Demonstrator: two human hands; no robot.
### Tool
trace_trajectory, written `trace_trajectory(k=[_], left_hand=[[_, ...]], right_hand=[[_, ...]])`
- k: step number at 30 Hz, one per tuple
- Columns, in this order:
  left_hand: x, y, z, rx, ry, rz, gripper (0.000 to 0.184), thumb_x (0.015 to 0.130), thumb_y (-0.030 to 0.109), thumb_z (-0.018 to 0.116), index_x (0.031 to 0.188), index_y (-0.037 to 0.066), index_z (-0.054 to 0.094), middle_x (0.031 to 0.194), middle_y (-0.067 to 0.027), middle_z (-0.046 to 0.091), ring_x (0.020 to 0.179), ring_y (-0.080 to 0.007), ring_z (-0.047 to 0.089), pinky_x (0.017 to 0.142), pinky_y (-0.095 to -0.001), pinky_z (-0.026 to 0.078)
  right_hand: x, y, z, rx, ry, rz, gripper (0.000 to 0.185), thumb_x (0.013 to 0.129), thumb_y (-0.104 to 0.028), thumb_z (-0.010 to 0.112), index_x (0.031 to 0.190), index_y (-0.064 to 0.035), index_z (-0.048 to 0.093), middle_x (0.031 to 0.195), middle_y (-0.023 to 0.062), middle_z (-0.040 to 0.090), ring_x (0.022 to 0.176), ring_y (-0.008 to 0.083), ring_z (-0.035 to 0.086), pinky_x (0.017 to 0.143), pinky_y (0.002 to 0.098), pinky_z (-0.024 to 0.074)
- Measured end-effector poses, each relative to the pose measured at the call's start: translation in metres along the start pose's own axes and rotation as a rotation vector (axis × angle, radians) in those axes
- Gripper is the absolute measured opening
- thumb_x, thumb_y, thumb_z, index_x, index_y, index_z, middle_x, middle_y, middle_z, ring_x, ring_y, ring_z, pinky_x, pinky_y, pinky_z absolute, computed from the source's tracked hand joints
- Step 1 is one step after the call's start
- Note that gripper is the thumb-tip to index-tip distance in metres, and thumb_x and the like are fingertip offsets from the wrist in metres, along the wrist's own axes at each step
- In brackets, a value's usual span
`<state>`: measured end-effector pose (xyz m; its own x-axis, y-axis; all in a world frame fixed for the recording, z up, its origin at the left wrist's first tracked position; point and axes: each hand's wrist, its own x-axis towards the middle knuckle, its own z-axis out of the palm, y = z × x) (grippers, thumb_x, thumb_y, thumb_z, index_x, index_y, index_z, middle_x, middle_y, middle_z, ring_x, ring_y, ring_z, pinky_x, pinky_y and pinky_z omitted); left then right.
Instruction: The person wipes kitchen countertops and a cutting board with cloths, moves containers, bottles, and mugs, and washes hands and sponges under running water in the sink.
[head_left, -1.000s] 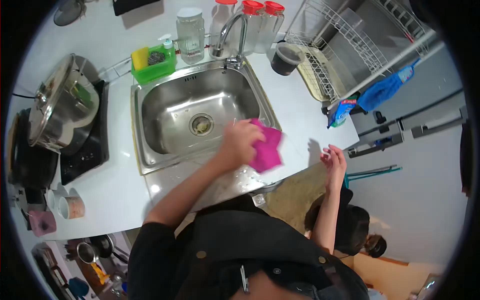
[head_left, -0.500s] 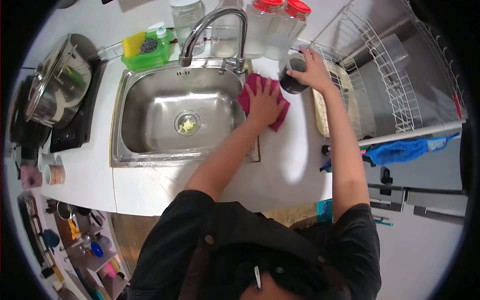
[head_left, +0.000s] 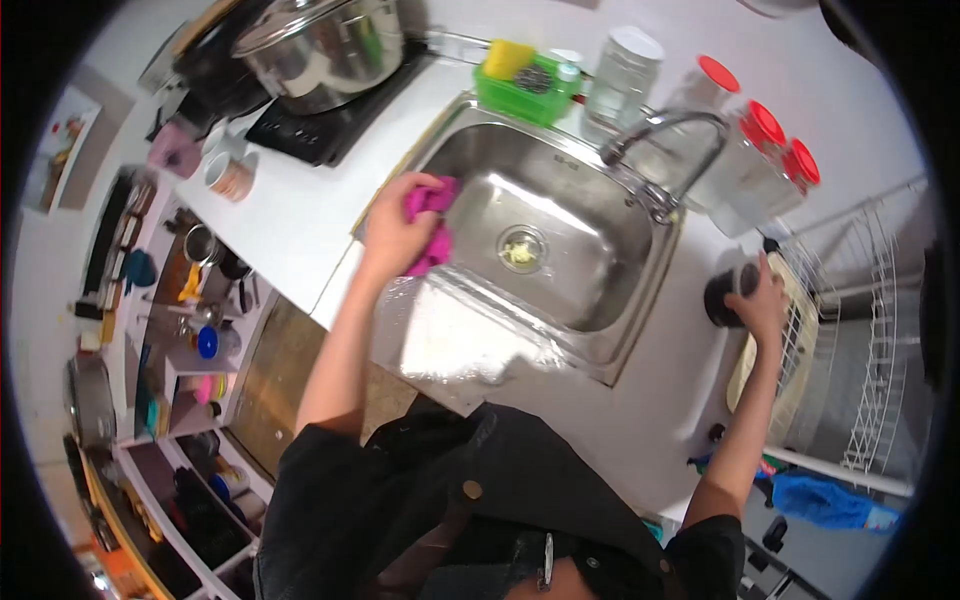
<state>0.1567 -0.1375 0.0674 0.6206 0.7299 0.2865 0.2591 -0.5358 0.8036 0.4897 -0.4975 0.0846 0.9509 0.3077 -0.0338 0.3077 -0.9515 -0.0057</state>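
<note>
In the head view, my left hand (head_left: 393, 230) is closed around a crumpled magenta cloth (head_left: 433, 258) at the left front corner of the steel sink (head_left: 580, 245). Bits of pale yellow food waste (head_left: 519, 251) lie in the drain. On the right, my right hand (head_left: 763, 303) grips a clear container with dark contents (head_left: 721, 299), beside the dish rack. The counter front (head_left: 480, 340) shines wet below the sink.
Behind the sink stand a chrome faucet (head_left: 690, 135), several jars (head_left: 622, 85) and a green caddy (head_left: 525, 100) with a yellow sponge. A large pot (head_left: 340, 60) sits at the upper left. At the right is a white wire rack (head_left: 830, 330).
The left hand has carried the cloth from the counter right of the sink to its left front corner. The right hand still holds the dark container. The view has turned leftward.
</note>
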Motion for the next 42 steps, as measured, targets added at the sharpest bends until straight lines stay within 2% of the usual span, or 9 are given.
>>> trace_trajectory(k=[3,4,6,9,15,23,26,32,42], left_hand=[[-0.013,-0.077,-0.075,0.248,0.006,0.120,0.068,0.069,0.015,0.069,0.130,0.004,0.042,0.138,-0.0198,0.038,0.130,-0.0350,0.035,0.107,-0.0411,0.028],[-0.023,-0.109,-0.087,0.483,-0.026,-0.065,0.075,0.077,0.039,0.067,0.138,0.006,0.037,0.146,-0.0187,0.029,0.136,-0.0368,0.024,0.109,-0.0505,0.020],[-0.031,-0.171,-0.091,0.788,-0.069,-0.310,0.075,0.085,0.055,0.051,0.141,0.008,0.033,0.149,-0.0168,0.025,0.138,-0.0386,0.019,0.109,-0.0566,0.013],[0.002,-0.171,-0.063,0.907,0.022,-0.224,0.070,0.090,0.054,0.041,0.141,0.008,0.033,0.148,-0.0156,0.027,0.137,-0.0391,0.020,0.110,-0.0540,0.013],[0.161,-0.181,0.026,0.754,-0.164,0.150,0.057,0.094,0.041,0.036,0.141,0.008,0.033,0.147,-0.0147,0.029,0.137,-0.0346,0.023,0.112,-0.0490,0.014],[0.328,-0.203,0.108,0.574,-0.123,0.272,0.051,0.088,0.039,0.044,0.132,0.013,0.045,0.140,-0.0121,0.039,0.132,-0.0333,0.032,0.108,-0.0526,0.022],[0.322,-0.218,0.117,0.623,-0.020,0.365,0.048,0.087,0.039,0.045,0.127,0.012,0.049,0.135,-0.0111,0.044,0.127,-0.0320,0.038,0.105,-0.0543,0.027],[0.202,-0.206,0.044,0.430,-0.098,0.424,0.049,0.086,0.028,0.049,0.128,0.003,0.047,0.137,-0.0182,0.041,0.130,-0.0374,0.032,0.109,-0.0529,0.020],[0.014,-0.218,-0.179,0.636,-0.434,0.221,0.056,0.084,0.026,0.054,0.137,0.011,0.041,0.144,-0.0122,0.034,0.135,-0.0325,0.028,0.109,-0.0520,0.020]], right_hand=[[-0.019,0.000,0.006,0.008,0.066,-0.083,0.101,0.053,-0.027,0.077,0.142,-0.0248,0.028,0.133,0.0216,0.040,0.116,0.0458,0.042,0.097,0.0506,0.0383],[-0.028,0.000,0.006,0.020,0.065,-0.104,0.102,0.053,-0.026,0.076,0.142,-0.0247,0.028,0.132,0.0215,0.040,0.115,0.0457,0.043,0.096,0.0506,0.0387],[-0.045,-0.004,0.006,0.043,0.070,-0.135,0.102,0.052,-0.025,0.075,0.142,-0.0245,0.028,0.130,0.0214,0.041,0.113,0.0457,0.044,0.094,0.0506,0.0393],[-0.073,-0.016,0.006,0.061,0.081,-0.152,0.102,0.050,-0.021,0.072,0.143,-0.0227,0.028,0.127,0.0238,0.042,0.113,0.0463,0.042,0.096,0.0504,0.0371],[-0.120,-0.045,0.014,0.116,0.114,-0.076,0.102,0.048,-0.017,0.068,0.142,-0.0218,0.030,0.126,0.0265,0.039,0.118,0.0469,0.037,0.101,0.0498,0.0310],[-0.148,-0.079,0.021,0.115,0.109,0.147,0.096,0.051,-0.021,0.065,0.141,-0.0196,0.033,0.127,0.0253,0.039,0.120,0.0437,0.037,0.103,0.0499,0.0282],[-0.157,-0.095,0.016,0.211,0.086,0.156,0.094,0.052,-0.019,0.065,0.141,-0.0190,0.033,0.129,0.0246,0.038,0.121,0.0429,0.037,0.103,0.0494,0.0274],[-0.178,-0.186,-0.017,0.087,0.086,0.090,0.094,0.053,-0.017,0.065,0.141,-0.0203,0.033,0.130,0.0249,0.037,0.120,0.0432,0.037,0.103,0.0492,0.0283],[-0.205,-0.404,-0.062,0.248,-0.124,-0.552,0.102,0.044,-0.016,0.079,0.137,-0.0169,0.038,0.132,0.0272,0.035,0.120,0.0438,0.036,0.100,0.0489,0.0323]])
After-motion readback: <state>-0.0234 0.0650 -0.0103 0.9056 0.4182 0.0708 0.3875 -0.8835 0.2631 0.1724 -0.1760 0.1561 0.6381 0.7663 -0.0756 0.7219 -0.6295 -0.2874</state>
